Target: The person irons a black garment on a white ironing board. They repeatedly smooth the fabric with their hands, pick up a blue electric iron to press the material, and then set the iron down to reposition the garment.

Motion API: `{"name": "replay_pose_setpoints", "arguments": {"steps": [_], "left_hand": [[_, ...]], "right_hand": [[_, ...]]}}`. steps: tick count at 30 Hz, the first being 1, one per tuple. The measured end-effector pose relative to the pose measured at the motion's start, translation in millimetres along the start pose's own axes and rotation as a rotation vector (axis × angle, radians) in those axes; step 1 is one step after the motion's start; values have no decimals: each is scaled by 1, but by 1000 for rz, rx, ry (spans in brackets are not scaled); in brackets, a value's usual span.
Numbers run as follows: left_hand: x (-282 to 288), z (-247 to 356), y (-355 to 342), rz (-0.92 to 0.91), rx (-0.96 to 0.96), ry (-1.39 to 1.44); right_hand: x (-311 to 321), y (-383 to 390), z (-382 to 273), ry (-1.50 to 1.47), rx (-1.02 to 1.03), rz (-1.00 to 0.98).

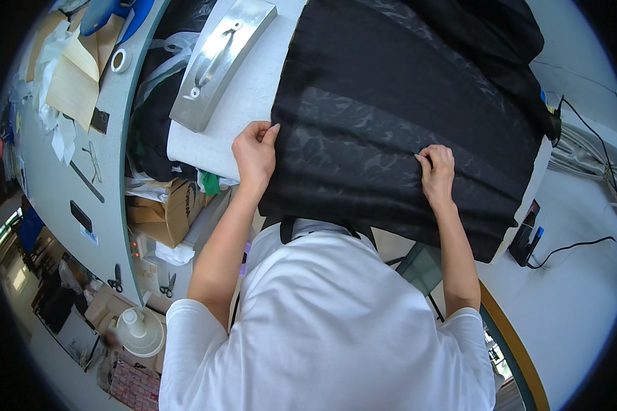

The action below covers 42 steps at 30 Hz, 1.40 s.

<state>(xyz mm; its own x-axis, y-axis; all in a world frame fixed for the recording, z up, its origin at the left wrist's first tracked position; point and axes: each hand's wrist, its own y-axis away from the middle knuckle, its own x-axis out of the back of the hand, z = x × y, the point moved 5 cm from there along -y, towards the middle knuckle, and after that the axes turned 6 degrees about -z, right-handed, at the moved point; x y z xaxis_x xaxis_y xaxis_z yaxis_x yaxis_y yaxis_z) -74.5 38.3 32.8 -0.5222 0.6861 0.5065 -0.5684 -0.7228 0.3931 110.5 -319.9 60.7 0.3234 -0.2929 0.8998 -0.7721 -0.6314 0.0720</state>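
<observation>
A wide sheet of black fabric (363, 116), with a faint wavy sheen and some wrinkles, is spread in front of me and hangs down toward my waist. My left hand (255, 152) is at its left edge, thumb and fingers pinched together on the cloth. Farther right, my right hand (439, 172) has its fingers curled and thumb pressed in, gripping the fabric's surface. The cloth lies over a white padded board (253, 75). On that board, beyond my left hand, rests a shiny metal block with a long handle (223, 65).
A grey table (55, 185) on the left bears papers, a tape roll (121, 60), a phone (81, 215) and scissors (116, 279). Below the board's left side stands a cardboard box (161, 216). A white fan (140, 332) is lower left. Cables (583, 154) and a black device (526, 236) lie right.
</observation>
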Motion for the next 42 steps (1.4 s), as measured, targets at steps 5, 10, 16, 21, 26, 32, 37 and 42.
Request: {"name": "replay_pose_setpoints", "arguments": {"steps": [5,10,16,21,26,32,37,42], "left_hand": [[0,8,-22,0,-83,100],[-14,19,-46,68,-162,227],[-22,35,-53,93,-157,177],[-22,37,-53,139,-185,95],[-25,38,-56,206,-182,-12],[-29,36,-61,248,-178,-82],[-30,36,-62,251,-177,-162],[-29,39,-60,265,-182,-215]], "right_hand": [[13,-14,8,-102,-89,76],[20,-41,19,-140,-171,76],[18,-53,30,-119,-73,102],[15,-56,32,-119,-110,50],[13,-56,33,-113,-102,44],[11,-57,35,-101,-83,43],[10,-57,35,-108,-76,43],[10,-58,33,-110,-67,38]]}}
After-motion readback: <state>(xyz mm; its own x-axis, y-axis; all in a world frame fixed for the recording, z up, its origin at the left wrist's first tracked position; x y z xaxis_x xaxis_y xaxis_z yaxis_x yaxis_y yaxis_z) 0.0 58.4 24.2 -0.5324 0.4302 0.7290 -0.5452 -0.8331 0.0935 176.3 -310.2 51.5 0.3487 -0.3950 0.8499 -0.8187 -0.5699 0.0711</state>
